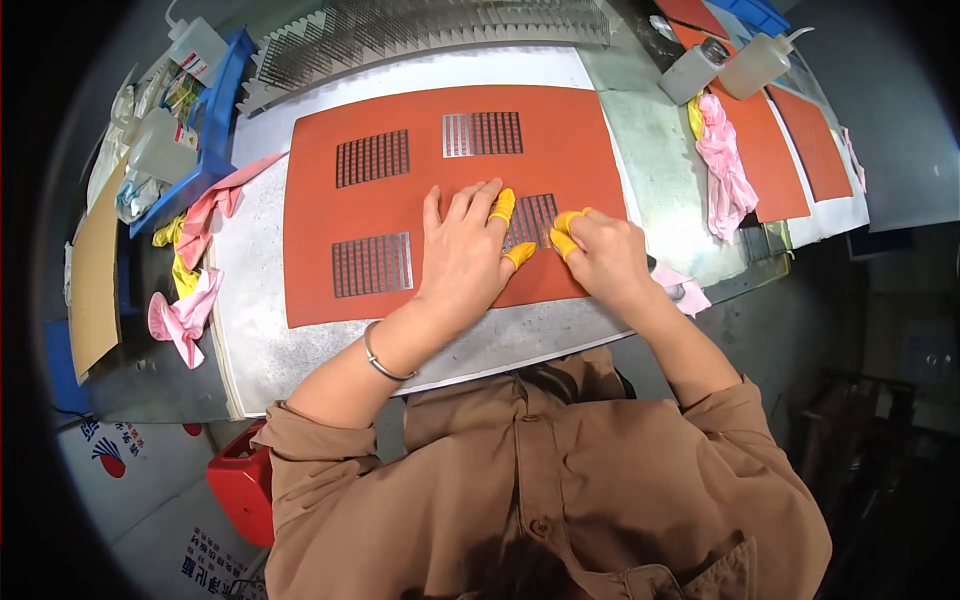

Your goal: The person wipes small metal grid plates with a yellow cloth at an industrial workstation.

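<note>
A rust-red mat (330, 215) lies on the bench with several thin, dark metal grid plates on it. My left hand (462, 250) is spread on the mat, its yellow-cotted thumb and forefinger at the left side of the lower-right grid plate (532, 220). At that plate's right edge is my right hand (612, 258), fingers curled and pressed together in yellow finger cots; whatever they pinch is hidden. Apart from both hands lie an upper-left grid plate (373, 158), an upper-right grid plate (483, 134) and a lower-left grid plate (372, 265).
A metal rack (420, 35) with rows of thin slats spans the back. Squeeze bottles (755, 65) and a pink cloth (725, 165) sit at right. On the left are a blue bin (215, 125), more pink cloths (187, 315) and cardboard (95, 270).
</note>
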Demonstrator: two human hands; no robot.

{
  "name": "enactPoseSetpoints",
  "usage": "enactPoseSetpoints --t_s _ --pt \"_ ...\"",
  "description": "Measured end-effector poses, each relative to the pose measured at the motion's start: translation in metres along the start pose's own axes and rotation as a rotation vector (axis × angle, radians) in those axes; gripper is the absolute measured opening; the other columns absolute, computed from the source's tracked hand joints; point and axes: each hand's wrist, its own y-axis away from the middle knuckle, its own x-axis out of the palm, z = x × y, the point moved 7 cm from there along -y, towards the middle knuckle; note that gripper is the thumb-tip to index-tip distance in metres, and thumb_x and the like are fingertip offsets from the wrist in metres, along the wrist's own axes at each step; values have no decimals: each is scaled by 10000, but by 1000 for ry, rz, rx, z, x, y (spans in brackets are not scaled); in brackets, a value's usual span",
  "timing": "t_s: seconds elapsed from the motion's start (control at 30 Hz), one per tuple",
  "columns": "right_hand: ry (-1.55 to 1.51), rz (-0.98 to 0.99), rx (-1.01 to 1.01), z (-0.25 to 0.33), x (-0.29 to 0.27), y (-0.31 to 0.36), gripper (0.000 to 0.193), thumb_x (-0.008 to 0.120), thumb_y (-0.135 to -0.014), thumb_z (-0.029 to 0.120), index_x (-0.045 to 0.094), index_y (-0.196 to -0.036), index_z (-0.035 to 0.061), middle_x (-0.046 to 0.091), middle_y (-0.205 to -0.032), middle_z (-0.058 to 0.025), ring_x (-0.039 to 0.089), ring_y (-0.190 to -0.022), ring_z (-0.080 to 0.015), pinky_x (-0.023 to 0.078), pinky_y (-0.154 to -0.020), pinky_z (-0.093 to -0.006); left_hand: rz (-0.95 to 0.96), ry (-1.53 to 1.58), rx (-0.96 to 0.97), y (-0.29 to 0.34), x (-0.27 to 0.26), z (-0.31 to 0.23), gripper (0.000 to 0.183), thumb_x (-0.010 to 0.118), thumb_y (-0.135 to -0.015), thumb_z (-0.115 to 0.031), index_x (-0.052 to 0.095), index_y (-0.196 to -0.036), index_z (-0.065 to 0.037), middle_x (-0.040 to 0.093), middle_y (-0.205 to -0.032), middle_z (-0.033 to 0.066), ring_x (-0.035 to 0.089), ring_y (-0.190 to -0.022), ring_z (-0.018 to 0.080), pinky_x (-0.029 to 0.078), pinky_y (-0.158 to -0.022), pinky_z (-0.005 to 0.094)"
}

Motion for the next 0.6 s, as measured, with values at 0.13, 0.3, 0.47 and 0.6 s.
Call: enactPoseSetpoints --t_s 0.13,0.3,0.47,0.6 --pt "-1 43 -7 4 0 3 84 637 -734 144 641 -786 78 581 -645 -91 573 -546 -274 454 -490 -359 -8 18 -11 2 0 0 441 688 -672 -236 596 -1001 43 495 -1203 137 451 -1102 255 246 -982 527" --pt "-63 -19 -13 -8 -3 -6 98 642 -734 150 636 -782 64 582 -650 -98 577 -562 -283 454 -493 -355 6 23 1 0 -1 -3 437 689 -677 -234 596 -1001 44 494 -1204 135 448 -1106 253 245 -983 527" --pt "-29 18 -18 -6 -2 -2 96 641 -728 147 635 -790 75 584 -655 -95 576 -562 -286 460 -499 -365 19 11 -15 1 1 1 442 683 -702 -245 588 -1027 39 489 -1212 130 438 -1121 254 244 -987 528" --pt "15 -4 -49 -13 -1 -17 101 639 -706 130 637 -798 86 581 -653 -83 579 -564 -280 467 -501 -368 34 -10 -14 -5 0 -4 453 681 -704 -241 581 -1044 40 485 -1219 130 435 -1134 262 242 -985 533"
